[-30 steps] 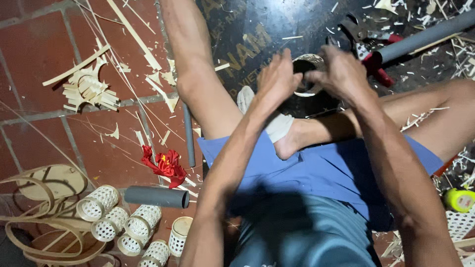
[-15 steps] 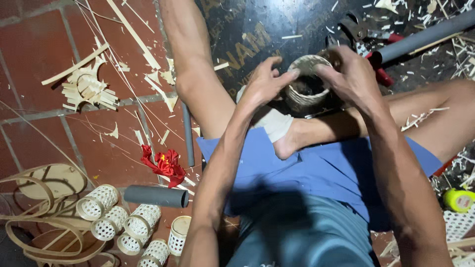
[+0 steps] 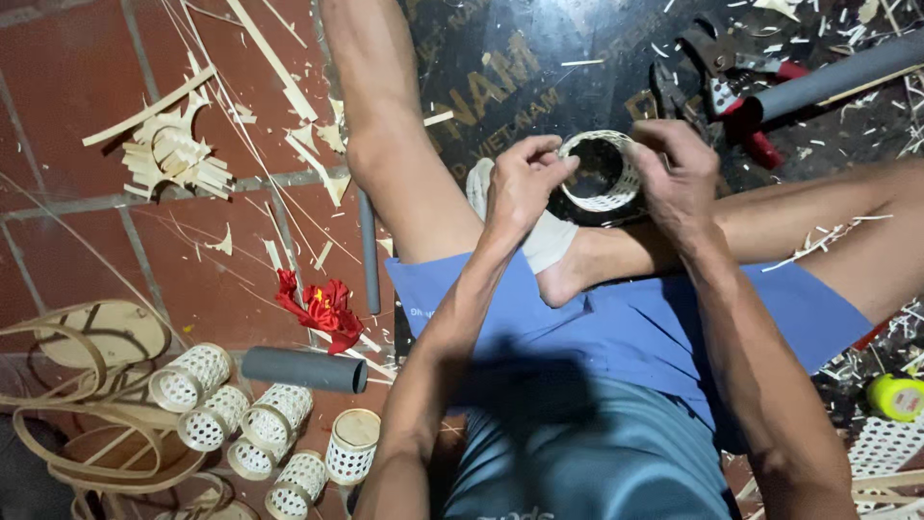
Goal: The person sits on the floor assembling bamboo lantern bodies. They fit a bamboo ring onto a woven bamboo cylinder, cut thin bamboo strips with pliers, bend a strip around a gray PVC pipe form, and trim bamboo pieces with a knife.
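Head view: a person seated on a red tiled floor point(image 3: 77, 96) works a small woven cylinder point(image 3: 599, 171) over crossed bare legs, above a dark printed mat point(image 3: 539, 58) spread at the floor's far edge. The left hand point(image 3: 525, 183) is curled, its fingertips point(image 3: 563, 166) pinching the near-left rim of the cylinder. The right hand point(image 3: 679, 173) is half closed, fingers bent against the cylinder's right wall and gripping it from that side. The cylinder's open mouth faces the camera, pale lattice weave around a dark inside.

On the mat's far right lie red-handled pliers point(image 3: 731, 91) beside a grey pipe point(image 3: 837, 77), touching or nearly so. A thin grey rod point(image 3: 369, 252) lies along the left leg. Near the floor's left edge sit a heap of pale bamboo offcuts point(image 3: 168, 159) and, closer in, a crumpled red scrap point(image 3: 322, 306), just beside a second short grey tube point(image 3: 303, 369). Six finished woven cylinders point(image 3: 260, 433) cluster at the near-left corner next to coiled flat strips point(image 3: 67, 404). A yellow-green roll point(image 3: 895, 397) rests at the right edge
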Demonstrator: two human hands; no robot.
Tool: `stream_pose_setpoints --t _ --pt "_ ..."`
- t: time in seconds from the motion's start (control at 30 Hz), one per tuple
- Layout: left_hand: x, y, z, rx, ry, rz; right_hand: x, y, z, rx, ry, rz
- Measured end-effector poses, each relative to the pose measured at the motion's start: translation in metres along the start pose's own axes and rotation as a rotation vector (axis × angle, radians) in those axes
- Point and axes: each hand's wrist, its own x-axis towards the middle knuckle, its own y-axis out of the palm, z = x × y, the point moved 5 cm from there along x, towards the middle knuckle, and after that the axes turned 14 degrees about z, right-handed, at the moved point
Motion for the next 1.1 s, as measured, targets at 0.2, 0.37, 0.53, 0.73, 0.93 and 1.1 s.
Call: stream_pose_setpoints --t 0.2,0.37,0.53,0.73,0.93,1.1 --pt "-0.005 0.012 0.026 -0.341 -0.125 0.11 -0.028 -0.002 -0.033 0.592 0.631 0.081" --pt "0.0 0.017 0.037 -0.404 -0.147 0.113 -0.027 0.006 -0.034 0.635 0.655 0.112" --pt "-0.007 0.012 0.018 -0.416 -0.155 0.13 -0.022 0.0 -0.02 0.561 0.69 0.146" --pt "0.006 0.006 -0.046 0.675 0.38 -0.019 0.02 -0.017 0.025 -0.482 0.117 0.246" --pt "0.031 0.031 -0.038 0.872 0.231 0.032 0.044 0.014 0.015 -0.695 0.1 0.375" --pt "0.021 0.022 -0.046 0.78 0.359 0.069 0.042 0.004 0.023 -0.654 -0.01 0.312"
